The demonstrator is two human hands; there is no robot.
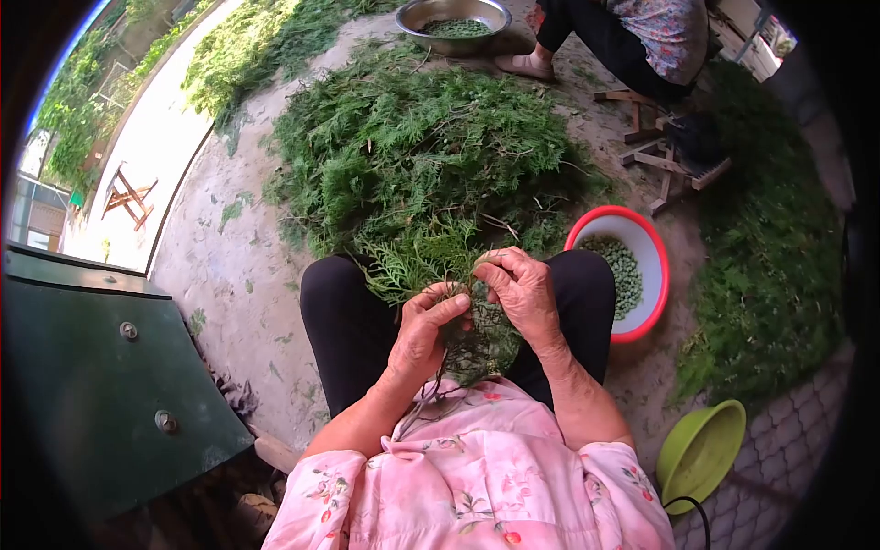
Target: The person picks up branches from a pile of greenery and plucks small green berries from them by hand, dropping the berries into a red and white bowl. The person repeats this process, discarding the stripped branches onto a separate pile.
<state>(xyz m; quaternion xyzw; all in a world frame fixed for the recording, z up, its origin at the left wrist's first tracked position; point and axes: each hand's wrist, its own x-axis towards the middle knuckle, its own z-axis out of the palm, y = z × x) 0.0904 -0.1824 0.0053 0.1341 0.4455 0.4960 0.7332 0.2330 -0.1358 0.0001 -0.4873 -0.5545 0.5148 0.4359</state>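
My left hand (pixel 429 323) is closed around the stems of a green leafy sprig (pixel 417 261), whose fronds fan out above my fingers. Beside it, my right hand (pixel 515 289) is pinched at the right side of the sprig; whatever lies between its fingertips is too small to make out. Both hands are over my lap, between my knees. Dark thin twigs hang below them, down to my pink shirt. Right of my right knee stands a red-rimmed white basin (pixel 653 243) holding small green pods or cones (pixel 623 280).
A large pile of green branches (pixel 412 137) lies ahead. Beyond it sit a metal bowl (pixel 454 27) and another person (pixel 632 46). Wooden stools (pixel 662 156), more greenery (pixel 765 284) and a tilted green basin (pixel 701 449) are right. A dark green panel (pixel 110 385) is left.
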